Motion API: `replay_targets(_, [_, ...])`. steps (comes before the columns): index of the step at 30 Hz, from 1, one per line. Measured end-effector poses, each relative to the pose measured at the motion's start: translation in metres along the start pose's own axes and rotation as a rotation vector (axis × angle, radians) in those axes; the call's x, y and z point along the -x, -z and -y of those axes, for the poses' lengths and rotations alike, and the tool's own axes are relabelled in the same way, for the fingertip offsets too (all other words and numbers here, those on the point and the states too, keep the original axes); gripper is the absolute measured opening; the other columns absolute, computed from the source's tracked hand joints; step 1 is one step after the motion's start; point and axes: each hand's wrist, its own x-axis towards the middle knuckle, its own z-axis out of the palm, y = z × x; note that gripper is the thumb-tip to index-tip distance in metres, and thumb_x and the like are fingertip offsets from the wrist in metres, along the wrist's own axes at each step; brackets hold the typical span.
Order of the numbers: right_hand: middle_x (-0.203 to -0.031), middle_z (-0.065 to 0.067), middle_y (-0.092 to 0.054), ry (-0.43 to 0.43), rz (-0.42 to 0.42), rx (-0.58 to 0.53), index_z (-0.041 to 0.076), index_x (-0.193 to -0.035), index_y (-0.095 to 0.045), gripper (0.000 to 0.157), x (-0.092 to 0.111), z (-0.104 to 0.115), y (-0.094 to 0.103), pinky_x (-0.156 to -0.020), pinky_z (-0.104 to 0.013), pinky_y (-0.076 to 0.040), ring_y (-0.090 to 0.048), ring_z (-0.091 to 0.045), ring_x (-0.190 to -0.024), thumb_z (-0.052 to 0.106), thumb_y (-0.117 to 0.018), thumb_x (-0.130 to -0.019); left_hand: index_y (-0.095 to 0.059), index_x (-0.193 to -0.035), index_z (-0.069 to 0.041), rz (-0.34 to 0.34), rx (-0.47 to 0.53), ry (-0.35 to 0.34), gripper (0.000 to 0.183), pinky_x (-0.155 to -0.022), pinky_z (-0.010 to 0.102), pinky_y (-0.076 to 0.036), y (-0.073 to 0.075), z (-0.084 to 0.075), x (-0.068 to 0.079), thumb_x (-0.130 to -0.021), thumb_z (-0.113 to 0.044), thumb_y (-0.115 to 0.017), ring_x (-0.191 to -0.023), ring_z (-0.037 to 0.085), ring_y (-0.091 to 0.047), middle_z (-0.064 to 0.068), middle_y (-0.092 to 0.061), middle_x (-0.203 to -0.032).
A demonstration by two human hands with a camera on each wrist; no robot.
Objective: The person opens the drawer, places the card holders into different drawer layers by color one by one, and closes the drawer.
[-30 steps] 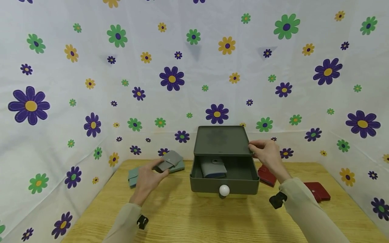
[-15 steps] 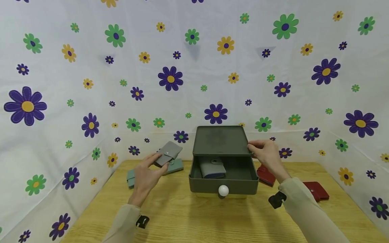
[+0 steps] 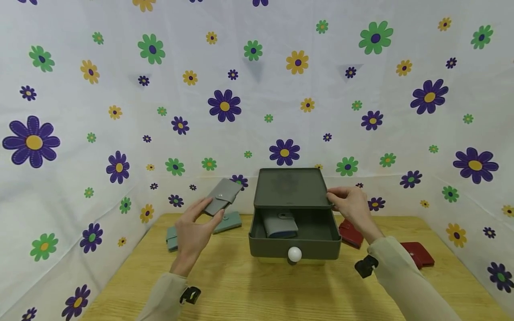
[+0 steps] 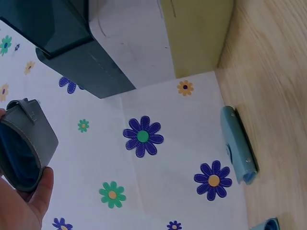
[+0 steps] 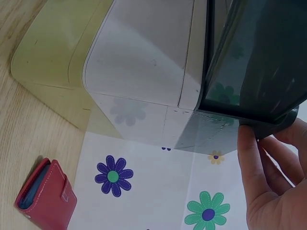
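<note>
The left hand (image 3: 194,234) grasps a gray wallet (image 3: 222,197) by its near end, thumb on the right side and fingers on the left, so that the wallet stands out beyond the fingertips, raised above the table (image 3: 225,281) and tilted with its far end up and to the right. It looks light, with covers that should flex a little and bow apart, as the dark blue inside (image 4: 18,155) shows in the left wrist view; the smooth, leather-like face could slide under a loose pinch, though nothing about it seems fragile. A hold across both long edges, beside the strap (image 3: 224,199), would probably keep it flat, while squeezing hard might bend the covers. Just beyond it, lower on the table, a teal wallet (image 3: 228,222) lies to the right of the hand, and a second teal wallet (image 3: 172,239) lies to its left, partly hidden behind it. Further right stands the box, its drawer (image 3: 295,248) pulled out to the near side by a white knob (image 3: 295,254) and holding another gray wallet (image 3: 279,224) at the left. The right hand (image 3: 352,206) pinches the right edge of the dark top panel (image 3: 291,187), which appears stiff. Past that hand, one red wallet (image 3: 351,233) lies near the box and another red wallet (image 3: 418,254) farther right, partly behind the sleeve (image 3: 401,267).
</note>
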Motion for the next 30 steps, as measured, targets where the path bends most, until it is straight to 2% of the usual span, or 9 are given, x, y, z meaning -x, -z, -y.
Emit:
replay_targets(3, [-0.117,-0.022,-0.068,0.002,-0.003,-0.004,0.001,-0.124,-0.066,0.033,0.0,0.001,0.0,-0.074,-0.03,-0.061,-0.072,-0.026,-0.093,0.02,-0.061,-0.098,-0.071,-0.12,-0.006,-0.024,0.053,-0.042,0.045,-0.084,0.006,-0.048,-0.001,-0.009,-0.001,-0.077,-0.011,-0.084,-0.104,0.034,-0.069,0.019,-0.066,-0.124])
replay_targets(10, [-0.116,-0.023,-0.068,-0.002,0.008,-0.001,0.001,-0.124,-0.066,0.033,0.001,0.0,-0.001,-0.075,-0.032,-0.061,-0.072,-0.026,-0.092,0.019,-0.061,-0.098,-0.072,-0.116,-0.002,-0.062,0.024,-0.167,0.048,-0.082,0.002,-0.044,-0.008,-0.032,0.0,-0.07,-0.004,-0.086,-0.099,0.035,-0.07,0.023,-0.066,-0.122])
replay_targets(14, [-0.117,-0.023,-0.068,0.0,0.003,-0.006,0.001,-0.124,-0.066,0.033,0.0,0.0,-0.001,-0.076,-0.033,-0.061,-0.073,-0.026,-0.092,0.019,-0.061,-0.098,-0.072,-0.117,-0.004,-0.042,0.035,-0.2,0.048,-0.083,0.01,-0.051,-0.013,-0.04,-0.001,-0.071,-0.005,-0.086,-0.103,0.033,-0.069,0.02,-0.065,-0.125])
replay_targets(17, [-0.118,-0.023,-0.068,0.0,0.001,-0.005,0.0,-0.125,-0.066,0.033,0.0,0.0,-0.001,-0.075,-0.031,-0.06,-0.073,-0.027,-0.092,0.019,-0.06,-0.098,-0.072,-0.119,-0.009,-0.011,0.039,-0.208,0.048,-0.083,0.014,-0.053,-0.017,-0.043,-0.002,-0.073,-0.011,-0.086,-0.108,0.029,-0.068,0.014,-0.065,-0.128])
replay_targets(22, [-0.119,-0.024,-0.067,-0.006,0.006,-0.007,0.0,-0.125,-0.066,0.034,0.0,0.0,-0.001,-0.075,-0.031,-0.06,-0.073,-0.027,-0.093,0.02,-0.06,-0.098,-0.071,-0.12,-0.01,0.073,0.094,-0.219,0.046,-0.081,0.014,-0.053,-0.022,-0.052,-0.001,-0.076,-0.012,-0.084,-0.109,0.027,-0.067,0.012,-0.065,-0.128])
replay_targets(27, [-0.119,-0.024,-0.067,-0.013,0.009,0.0,0.0,-0.125,-0.065,0.035,0.0,0.001,-0.001,-0.075,-0.03,-0.06,-0.073,-0.024,-0.091,0.021,-0.06,-0.098,-0.071,-0.121,-0.01,0.162,0.129,-0.25,0.046,-0.074,0.028,-0.059,-0.029,-0.059,0.0,-0.077,-0.012,-0.084,-0.108,0.026,-0.067,0.012,-0.064,-0.129])
replay_targets(30, [-0.119,-0.023,-0.067,-0.017,0.007,0.004,0.001,-0.125,-0.066,0.034,0.0,0.002,-0.001,-0.075,-0.031,-0.06,-0.073,-0.023,-0.09,0.021,-0.061,-0.098,-0.071,-0.121,-0.01,0.212,0.117,-0.265,0.046,-0.077,0.035,-0.06,-0.032,-0.064,0.001,-0.077,-0.015,-0.083,-0.112,0.025,-0.065,0.011,-0.064,-0.129])
